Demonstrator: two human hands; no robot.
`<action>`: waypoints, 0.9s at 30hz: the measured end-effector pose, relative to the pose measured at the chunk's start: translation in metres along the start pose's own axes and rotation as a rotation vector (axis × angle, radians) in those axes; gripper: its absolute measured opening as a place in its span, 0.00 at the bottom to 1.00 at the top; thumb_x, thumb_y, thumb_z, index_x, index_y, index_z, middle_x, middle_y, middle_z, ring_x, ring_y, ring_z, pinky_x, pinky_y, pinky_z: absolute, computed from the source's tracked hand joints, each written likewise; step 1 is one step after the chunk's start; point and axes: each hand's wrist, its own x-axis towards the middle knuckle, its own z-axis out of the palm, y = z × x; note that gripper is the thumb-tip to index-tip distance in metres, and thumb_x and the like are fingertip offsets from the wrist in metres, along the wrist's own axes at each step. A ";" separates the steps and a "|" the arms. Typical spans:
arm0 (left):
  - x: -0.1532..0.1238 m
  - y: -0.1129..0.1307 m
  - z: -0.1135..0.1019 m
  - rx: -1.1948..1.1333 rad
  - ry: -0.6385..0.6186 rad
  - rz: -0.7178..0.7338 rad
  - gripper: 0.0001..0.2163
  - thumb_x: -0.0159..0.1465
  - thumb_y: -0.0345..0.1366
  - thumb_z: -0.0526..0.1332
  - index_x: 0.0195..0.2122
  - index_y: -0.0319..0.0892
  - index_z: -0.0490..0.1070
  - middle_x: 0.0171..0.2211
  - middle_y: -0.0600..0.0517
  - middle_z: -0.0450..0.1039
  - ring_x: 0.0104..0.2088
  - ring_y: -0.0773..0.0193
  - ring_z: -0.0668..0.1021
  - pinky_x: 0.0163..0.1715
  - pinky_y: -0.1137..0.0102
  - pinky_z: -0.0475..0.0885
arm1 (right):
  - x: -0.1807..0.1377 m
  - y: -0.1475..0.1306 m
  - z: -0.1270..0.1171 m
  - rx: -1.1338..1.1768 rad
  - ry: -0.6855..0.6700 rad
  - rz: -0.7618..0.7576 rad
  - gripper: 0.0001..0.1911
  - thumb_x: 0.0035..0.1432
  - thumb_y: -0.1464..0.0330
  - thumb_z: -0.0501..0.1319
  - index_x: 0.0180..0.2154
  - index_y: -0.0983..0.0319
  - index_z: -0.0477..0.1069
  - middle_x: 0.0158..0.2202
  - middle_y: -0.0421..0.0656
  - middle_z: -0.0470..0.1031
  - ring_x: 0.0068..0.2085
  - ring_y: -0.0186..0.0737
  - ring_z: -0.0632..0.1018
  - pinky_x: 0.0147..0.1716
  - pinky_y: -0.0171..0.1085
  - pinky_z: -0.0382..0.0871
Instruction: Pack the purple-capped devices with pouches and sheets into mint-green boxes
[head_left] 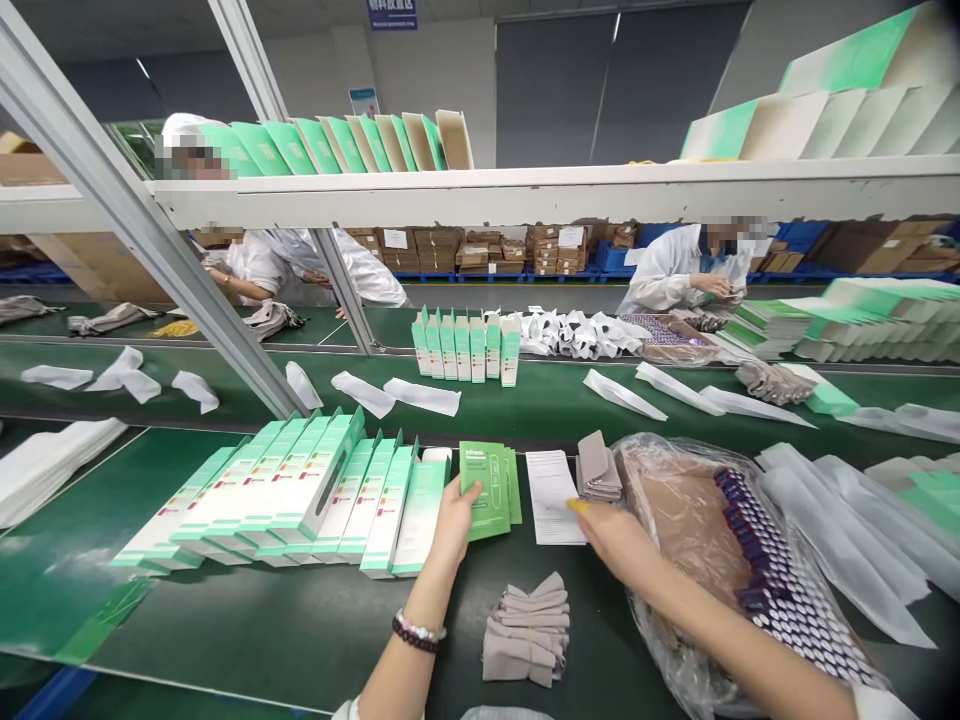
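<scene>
My left hand grips a green booklet between thumb and fingers. Another green booklet shows just behind it. My right hand, a yellow cover on one fingertip, has its fingers together at the right edge of a white printed leaflet; its other fingers are mostly hidden. Folded grey pouches lie just beyond that hand. Between my forearms is a stack of grey fabric pouches. White and green boxes lie in an overlapping row left of my left hand, some with flaps up.
A clear plastic bag with many small white-ended, purple-sided items sits under my right forearm. White sleeves lie at right. Upright boxes stand on the belt beyond. A shelf crosses overhead, with a slanted metal post at left. Co-workers sit opposite.
</scene>
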 end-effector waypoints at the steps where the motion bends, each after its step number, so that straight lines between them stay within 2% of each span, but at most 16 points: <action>1: -0.007 0.000 0.001 -0.091 -0.004 -0.047 0.17 0.57 0.42 0.63 0.45 0.39 0.73 0.41 0.42 0.81 0.41 0.46 0.82 0.44 0.55 0.74 | 0.004 0.001 -0.010 0.003 0.046 0.054 0.15 0.66 0.77 0.51 0.46 0.67 0.76 0.41 0.50 0.82 0.39 0.42 0.83 0.41 0.39 0.78; 3: -0.020 0.002 0.008 -0.248 -0.023 -0.134 0.19 0.56 0.42 0.65 0.48 0.39 0.71 0.41 0.42 0.80 0.39 0.47 0.82 0.42 0.54 0.76 | 0.010 -0.004 -0.027 0.036 0.162 0.109 0.17 0.68 0.75 0.49 0.52 0.68 0.72 0.46 0.53 0.80 0.45 0.45 0.82 0.46 0.42 0.77; 4: -0.025 0.003 0.014 -0.316 -0.038 -0.164 0.21 0.56 0.42 0.66 0.49 0.40 0.71 0.42 0.42 0.80 0.40 0.47 0.82 0.43 0.54 0.76 | 0.013 -0.011 -0.033 0.070 0.221 0.084 0.18 0.68 0.75 0.50 0.54 0.68 0.71 0.49 0.54 0.79 0.49 0.46 0.80 0.50 0.45 0.76; 7: -0.034 0.008 0.032 -0.470 -0.104 -0.220 0.24 0.58 0.47 0.66 0.52 0.41 0.69 0.48 0.42 0.78 0.47 0.45 0.81 0.47 0.53 0.75 | 0.017 -0.042 -0.034 0.158 0.325 -0.126 0.19 0.65 0.78 0.53 0.55 0.67 0.71 0.50 0.53 0.79 0.53 0.47 0.78 0.54 0.47 0.74; 9: -0.036 0.011 0.043 -0.558 -0.154 -0.263 0.25 0.61 0.52 0.62 0.53 0.41 0.68 0.51 0.41 0.77 0.52 0.44 0.78 0.51 0.52 0.74 | 0.017 -0.060 -0.028 0.136 0.292 -0.234 0.18 0.64 0.80 0.53 0.53 0.69 0.72 0.49 0.54 0.79 0.53 0.47 0.78 0.52 0.46 0.76; 11: -0.036 0.013 0.049 -0.626 -0.169 -0.294 0.24 0.62 0.48 0.63 0.55 0.42 0.67 0.51 0.41 0.77 0.53 0.45 0.78 0.53 0.53 0.73 | 0.015 -0.066 -0.021 0.100 0.228 -0.257 0.17 0.64 0.81 0.52 0.50 0.71 0.73 0.49 0.55 0.79 0.52 0.49 0.79 0.50 0.47 0.78; 14: -0.031 0.013 0.051 -0.653 -0.151 -0.298 0.25 0.60 0.34 0.66 0.58 0.44 0.62 0.47 0.45 0.79 0.49 0.49 0.80 0.52 0.55 0.74 | 0.012 -0.057 -0.017 0.111 0.186 -0.260 0.16 0.64 0.80 0.53 0.49 0.71 0.74 0.50 0.55 0.78 0.53 0.50 0.78 0.51 0.48 0.77; 18: -0.019 0.009 0.053 -0.643 -0.187 -0.319 0.25 0.59 0.31 0.66 0.57 0.41 0.63 0.45 0.43 0.80 0.45 0.49 0.82 0.49 0.56 0.75 | 0.011 -0.038 -0.014 0.147 0.228 -0.290 0.15 0.64 0.80 0.55 0.50 0.70 0.74 0.48 0.54 0.80 0.53 0.46 0.78 0.53 0.45 0.76; 22: -0.010 0.001 0.055 -0.629 -0.199 -0.350 0.25 0.58 0.30 0.67 0.56 0.40 0.64 0.44 0.43 0.81 0.43 0.49 0.83 0.46 0.57 0.77 | 0.012 -0.037 -0.007 0.102 0.175 -0.232 0.15 0.62 0.80 0.56 0.49 0.69 0.75 0.49 0.54 0.79 0.53 0.47 0.78 0.53 0.47 0.75; 27: -0.003 -0.019 0.047 -0.611 -0.148 -0.365 0.23 0.57 0.30 0.66 0.55 0.41 0.65 0.40 0.46 0.82 0.40 0.50 0.83 0.44 0.58 0.77 | 0.030 -0.026 -0.012 0.026 -0.095 -0.043 0.10 0.65 0.69 0.58 0.45 0.62 0.77 0.46 0.46 0.81 0.49 0.43 0.79 0.53 0.44 0.72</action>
